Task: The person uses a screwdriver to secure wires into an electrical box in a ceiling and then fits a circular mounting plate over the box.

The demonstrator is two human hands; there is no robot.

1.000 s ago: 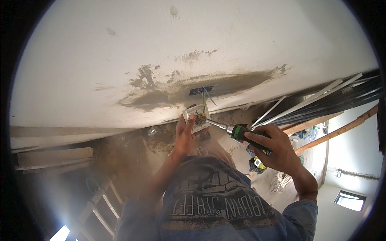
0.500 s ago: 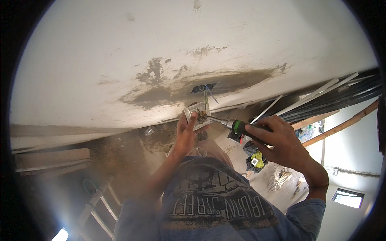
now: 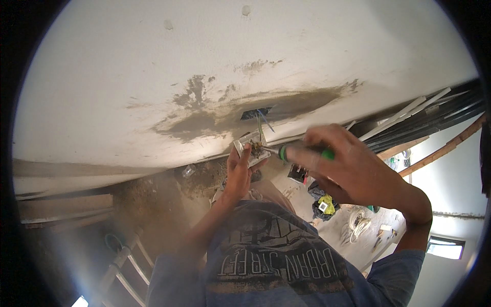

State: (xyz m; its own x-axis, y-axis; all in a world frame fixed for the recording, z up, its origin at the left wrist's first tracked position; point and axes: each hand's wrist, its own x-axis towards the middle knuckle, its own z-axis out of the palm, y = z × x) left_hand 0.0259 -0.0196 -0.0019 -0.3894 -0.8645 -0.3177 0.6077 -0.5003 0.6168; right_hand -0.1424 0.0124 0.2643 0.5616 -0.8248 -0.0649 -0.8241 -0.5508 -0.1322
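Screwdriver on the socket plate, frame centre.
Your left hand (image 3: 239,174) grips the white socket plate (image 3: 251,147) below the wall hole (image 3: 255,113); your right hand (image 3: 348,166) closes around the green-handled screwdriver (image 3: 296,152), tip touching it.

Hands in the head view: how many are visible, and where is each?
2. The left hand holds a small white wall fitting below the wall opening. The right hand grips a green-handled screwdriver, its tip at the fitting. No other hands show.

Both hands raised overhead, left hand (image 3: 238,171) fingers curled in a grip, right hand (image 3: 348,166) fisted, wrist bent
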